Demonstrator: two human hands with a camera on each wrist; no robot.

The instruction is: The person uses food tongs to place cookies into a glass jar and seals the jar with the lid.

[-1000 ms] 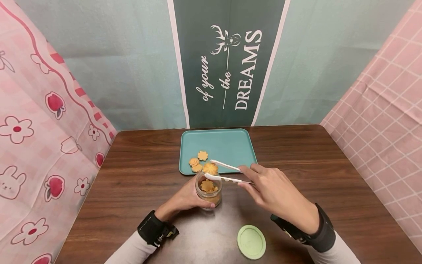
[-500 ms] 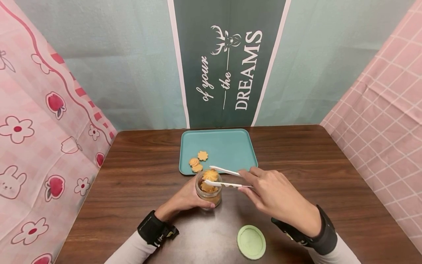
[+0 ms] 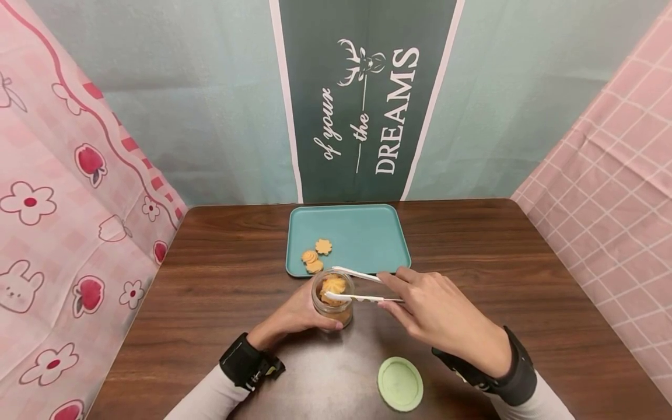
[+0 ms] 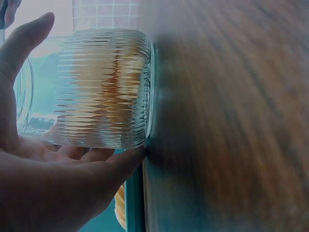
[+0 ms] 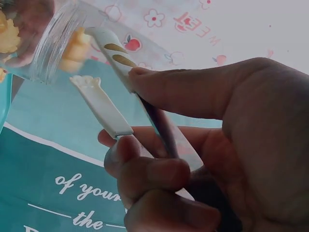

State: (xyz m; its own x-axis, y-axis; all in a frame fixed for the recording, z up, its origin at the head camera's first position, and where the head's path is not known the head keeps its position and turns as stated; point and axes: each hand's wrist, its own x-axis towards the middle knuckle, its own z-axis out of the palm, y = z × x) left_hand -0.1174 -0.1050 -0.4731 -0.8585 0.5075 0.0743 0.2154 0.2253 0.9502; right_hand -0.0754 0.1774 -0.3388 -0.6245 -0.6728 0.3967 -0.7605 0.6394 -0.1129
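Observation:
My left hand (image 3: 294,312) grips a ribbed glass jar (image 3: 343,317) around its side, and the jar stands upright on the table. Through its wall in the left wrist view, several golden cookies (image 4: 113,87) show stacked inside. The thumb and fingers of my right hand (image 3: 436,300) hold white-tipped tongs (image 3: 362,298) over the jar mouth from the right. A flower-shaped cookie (image 3: 333,284) is at the mouth, between the spread tong tips. The right wrist view shows that cookie (image 5: 76,50) blurred, right by the jar's rim, with a gap to the lower tip.
Behind the jar lies a teal tray (image 3: 362,233) with a few flower-shaped cookies (image 3: 323,247) in its near left corner. A pale green round lid (image 3: 400,384) rests on the wooden table (image 3: 488,251) near the front. Cloth curtains (image 3: 226,105) enclose the table's back and sides.
The tongs have come down toward the person, and the cookie between them has gone from above the jar's far rim down into its mouth. The left hand and jar have stayed put.

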